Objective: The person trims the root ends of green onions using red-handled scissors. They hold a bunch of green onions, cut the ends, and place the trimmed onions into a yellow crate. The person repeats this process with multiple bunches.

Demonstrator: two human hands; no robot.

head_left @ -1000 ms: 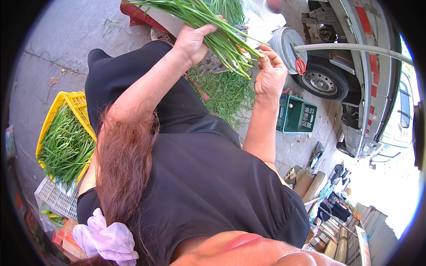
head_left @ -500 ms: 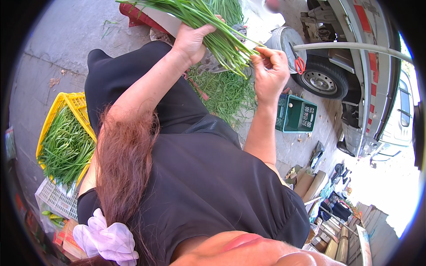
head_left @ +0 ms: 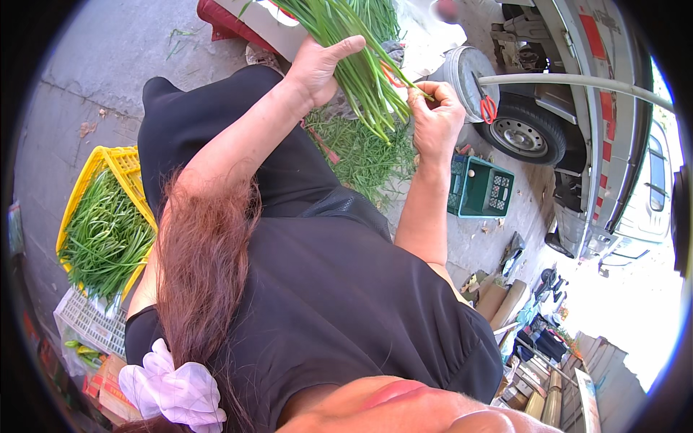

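Observation:
My left hand (head_left: 316,72) is wrapped round a bunch of long green chives (head_left: 354,65), its thumb lifted off them. The pale cut ends point down toward my lap. My right hand (head_left: 438,119) pinches the end of a thin stalk at the bunch's right side, thumb against forefinger. Behind the stalks an orange-red loop (head_left: 392,75) shows in part. Below the bunch, a heap of loose green trimmings (head_left: 361,155) lies on the ground.
Red-handled scissors (head_left: 488,110) hang on a grey bucket (head_left: 462,76) beside a vehicle wheel (head_left: 521,133). A green crate (head_left: 480,211) stands at right. At left, a yellow crate (head_left: 81,193) holds more greens, next to a white crate (head_left: 90,321). A pale pole (head_left: 577,75) crosses the right side.
My left thumb has lifted away from the chives, and the bunch's cut ends have swung slightly left and down. My right hand has shifted a little, still pinching at the stalk ends.

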